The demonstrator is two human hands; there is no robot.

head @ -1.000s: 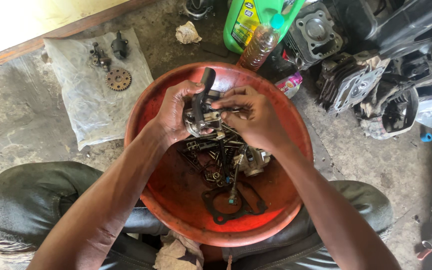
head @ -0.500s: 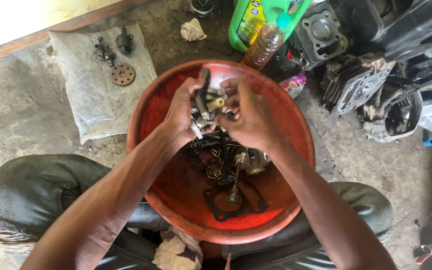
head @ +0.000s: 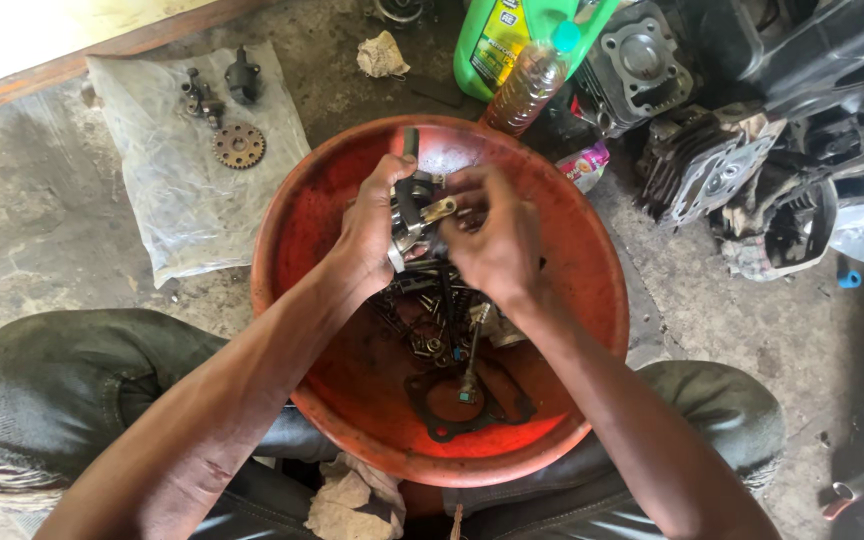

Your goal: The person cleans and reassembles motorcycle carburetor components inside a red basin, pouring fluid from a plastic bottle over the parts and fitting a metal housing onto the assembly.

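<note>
From my head camera, looking straight down: I sit on the concrete floor (head: pixel 32 230) with a big red basin (head: pixel 592 290) between my knees. Its rim leaves bare wall to the left and right of my hands, while the far rim nearly touches an amber bottle (head: pixel 527 88) and a green jug (head: pixel 497 40). To the right the floor is crowded with engine parts (head: pixel 712 170), just beside the basin; to the left there is more room, with only a plastic sheet (head: pixel 172 200) lying near the rim.

My left hand (head: pixel 372 235) and right hand (head: pixel 497 240) meet above the far half of the basin, both with fingers curled tight around a small metal engine part (head: pixel 414 215). Its long axis runs away from me, a dark stem sticking up toward the far rim, and a brass-coloured tab points right toward my right fingers (head: pixel 467 195).

In the basin's bottom, under my wrists, lies a heap of small metal pieces (head: pixel 432 325), a long bolt-like tool (head: pixel 470 360) pointing toward me, and a flat black gasket (head: pixel 452 410) nearest my lap. On the plastic sheet sit a toothed gear (head: pixel 239 146) and two dark small parts (head: pixel 217 88). A rag (head: pixel 347 500) lies touching the near rim.
</note>
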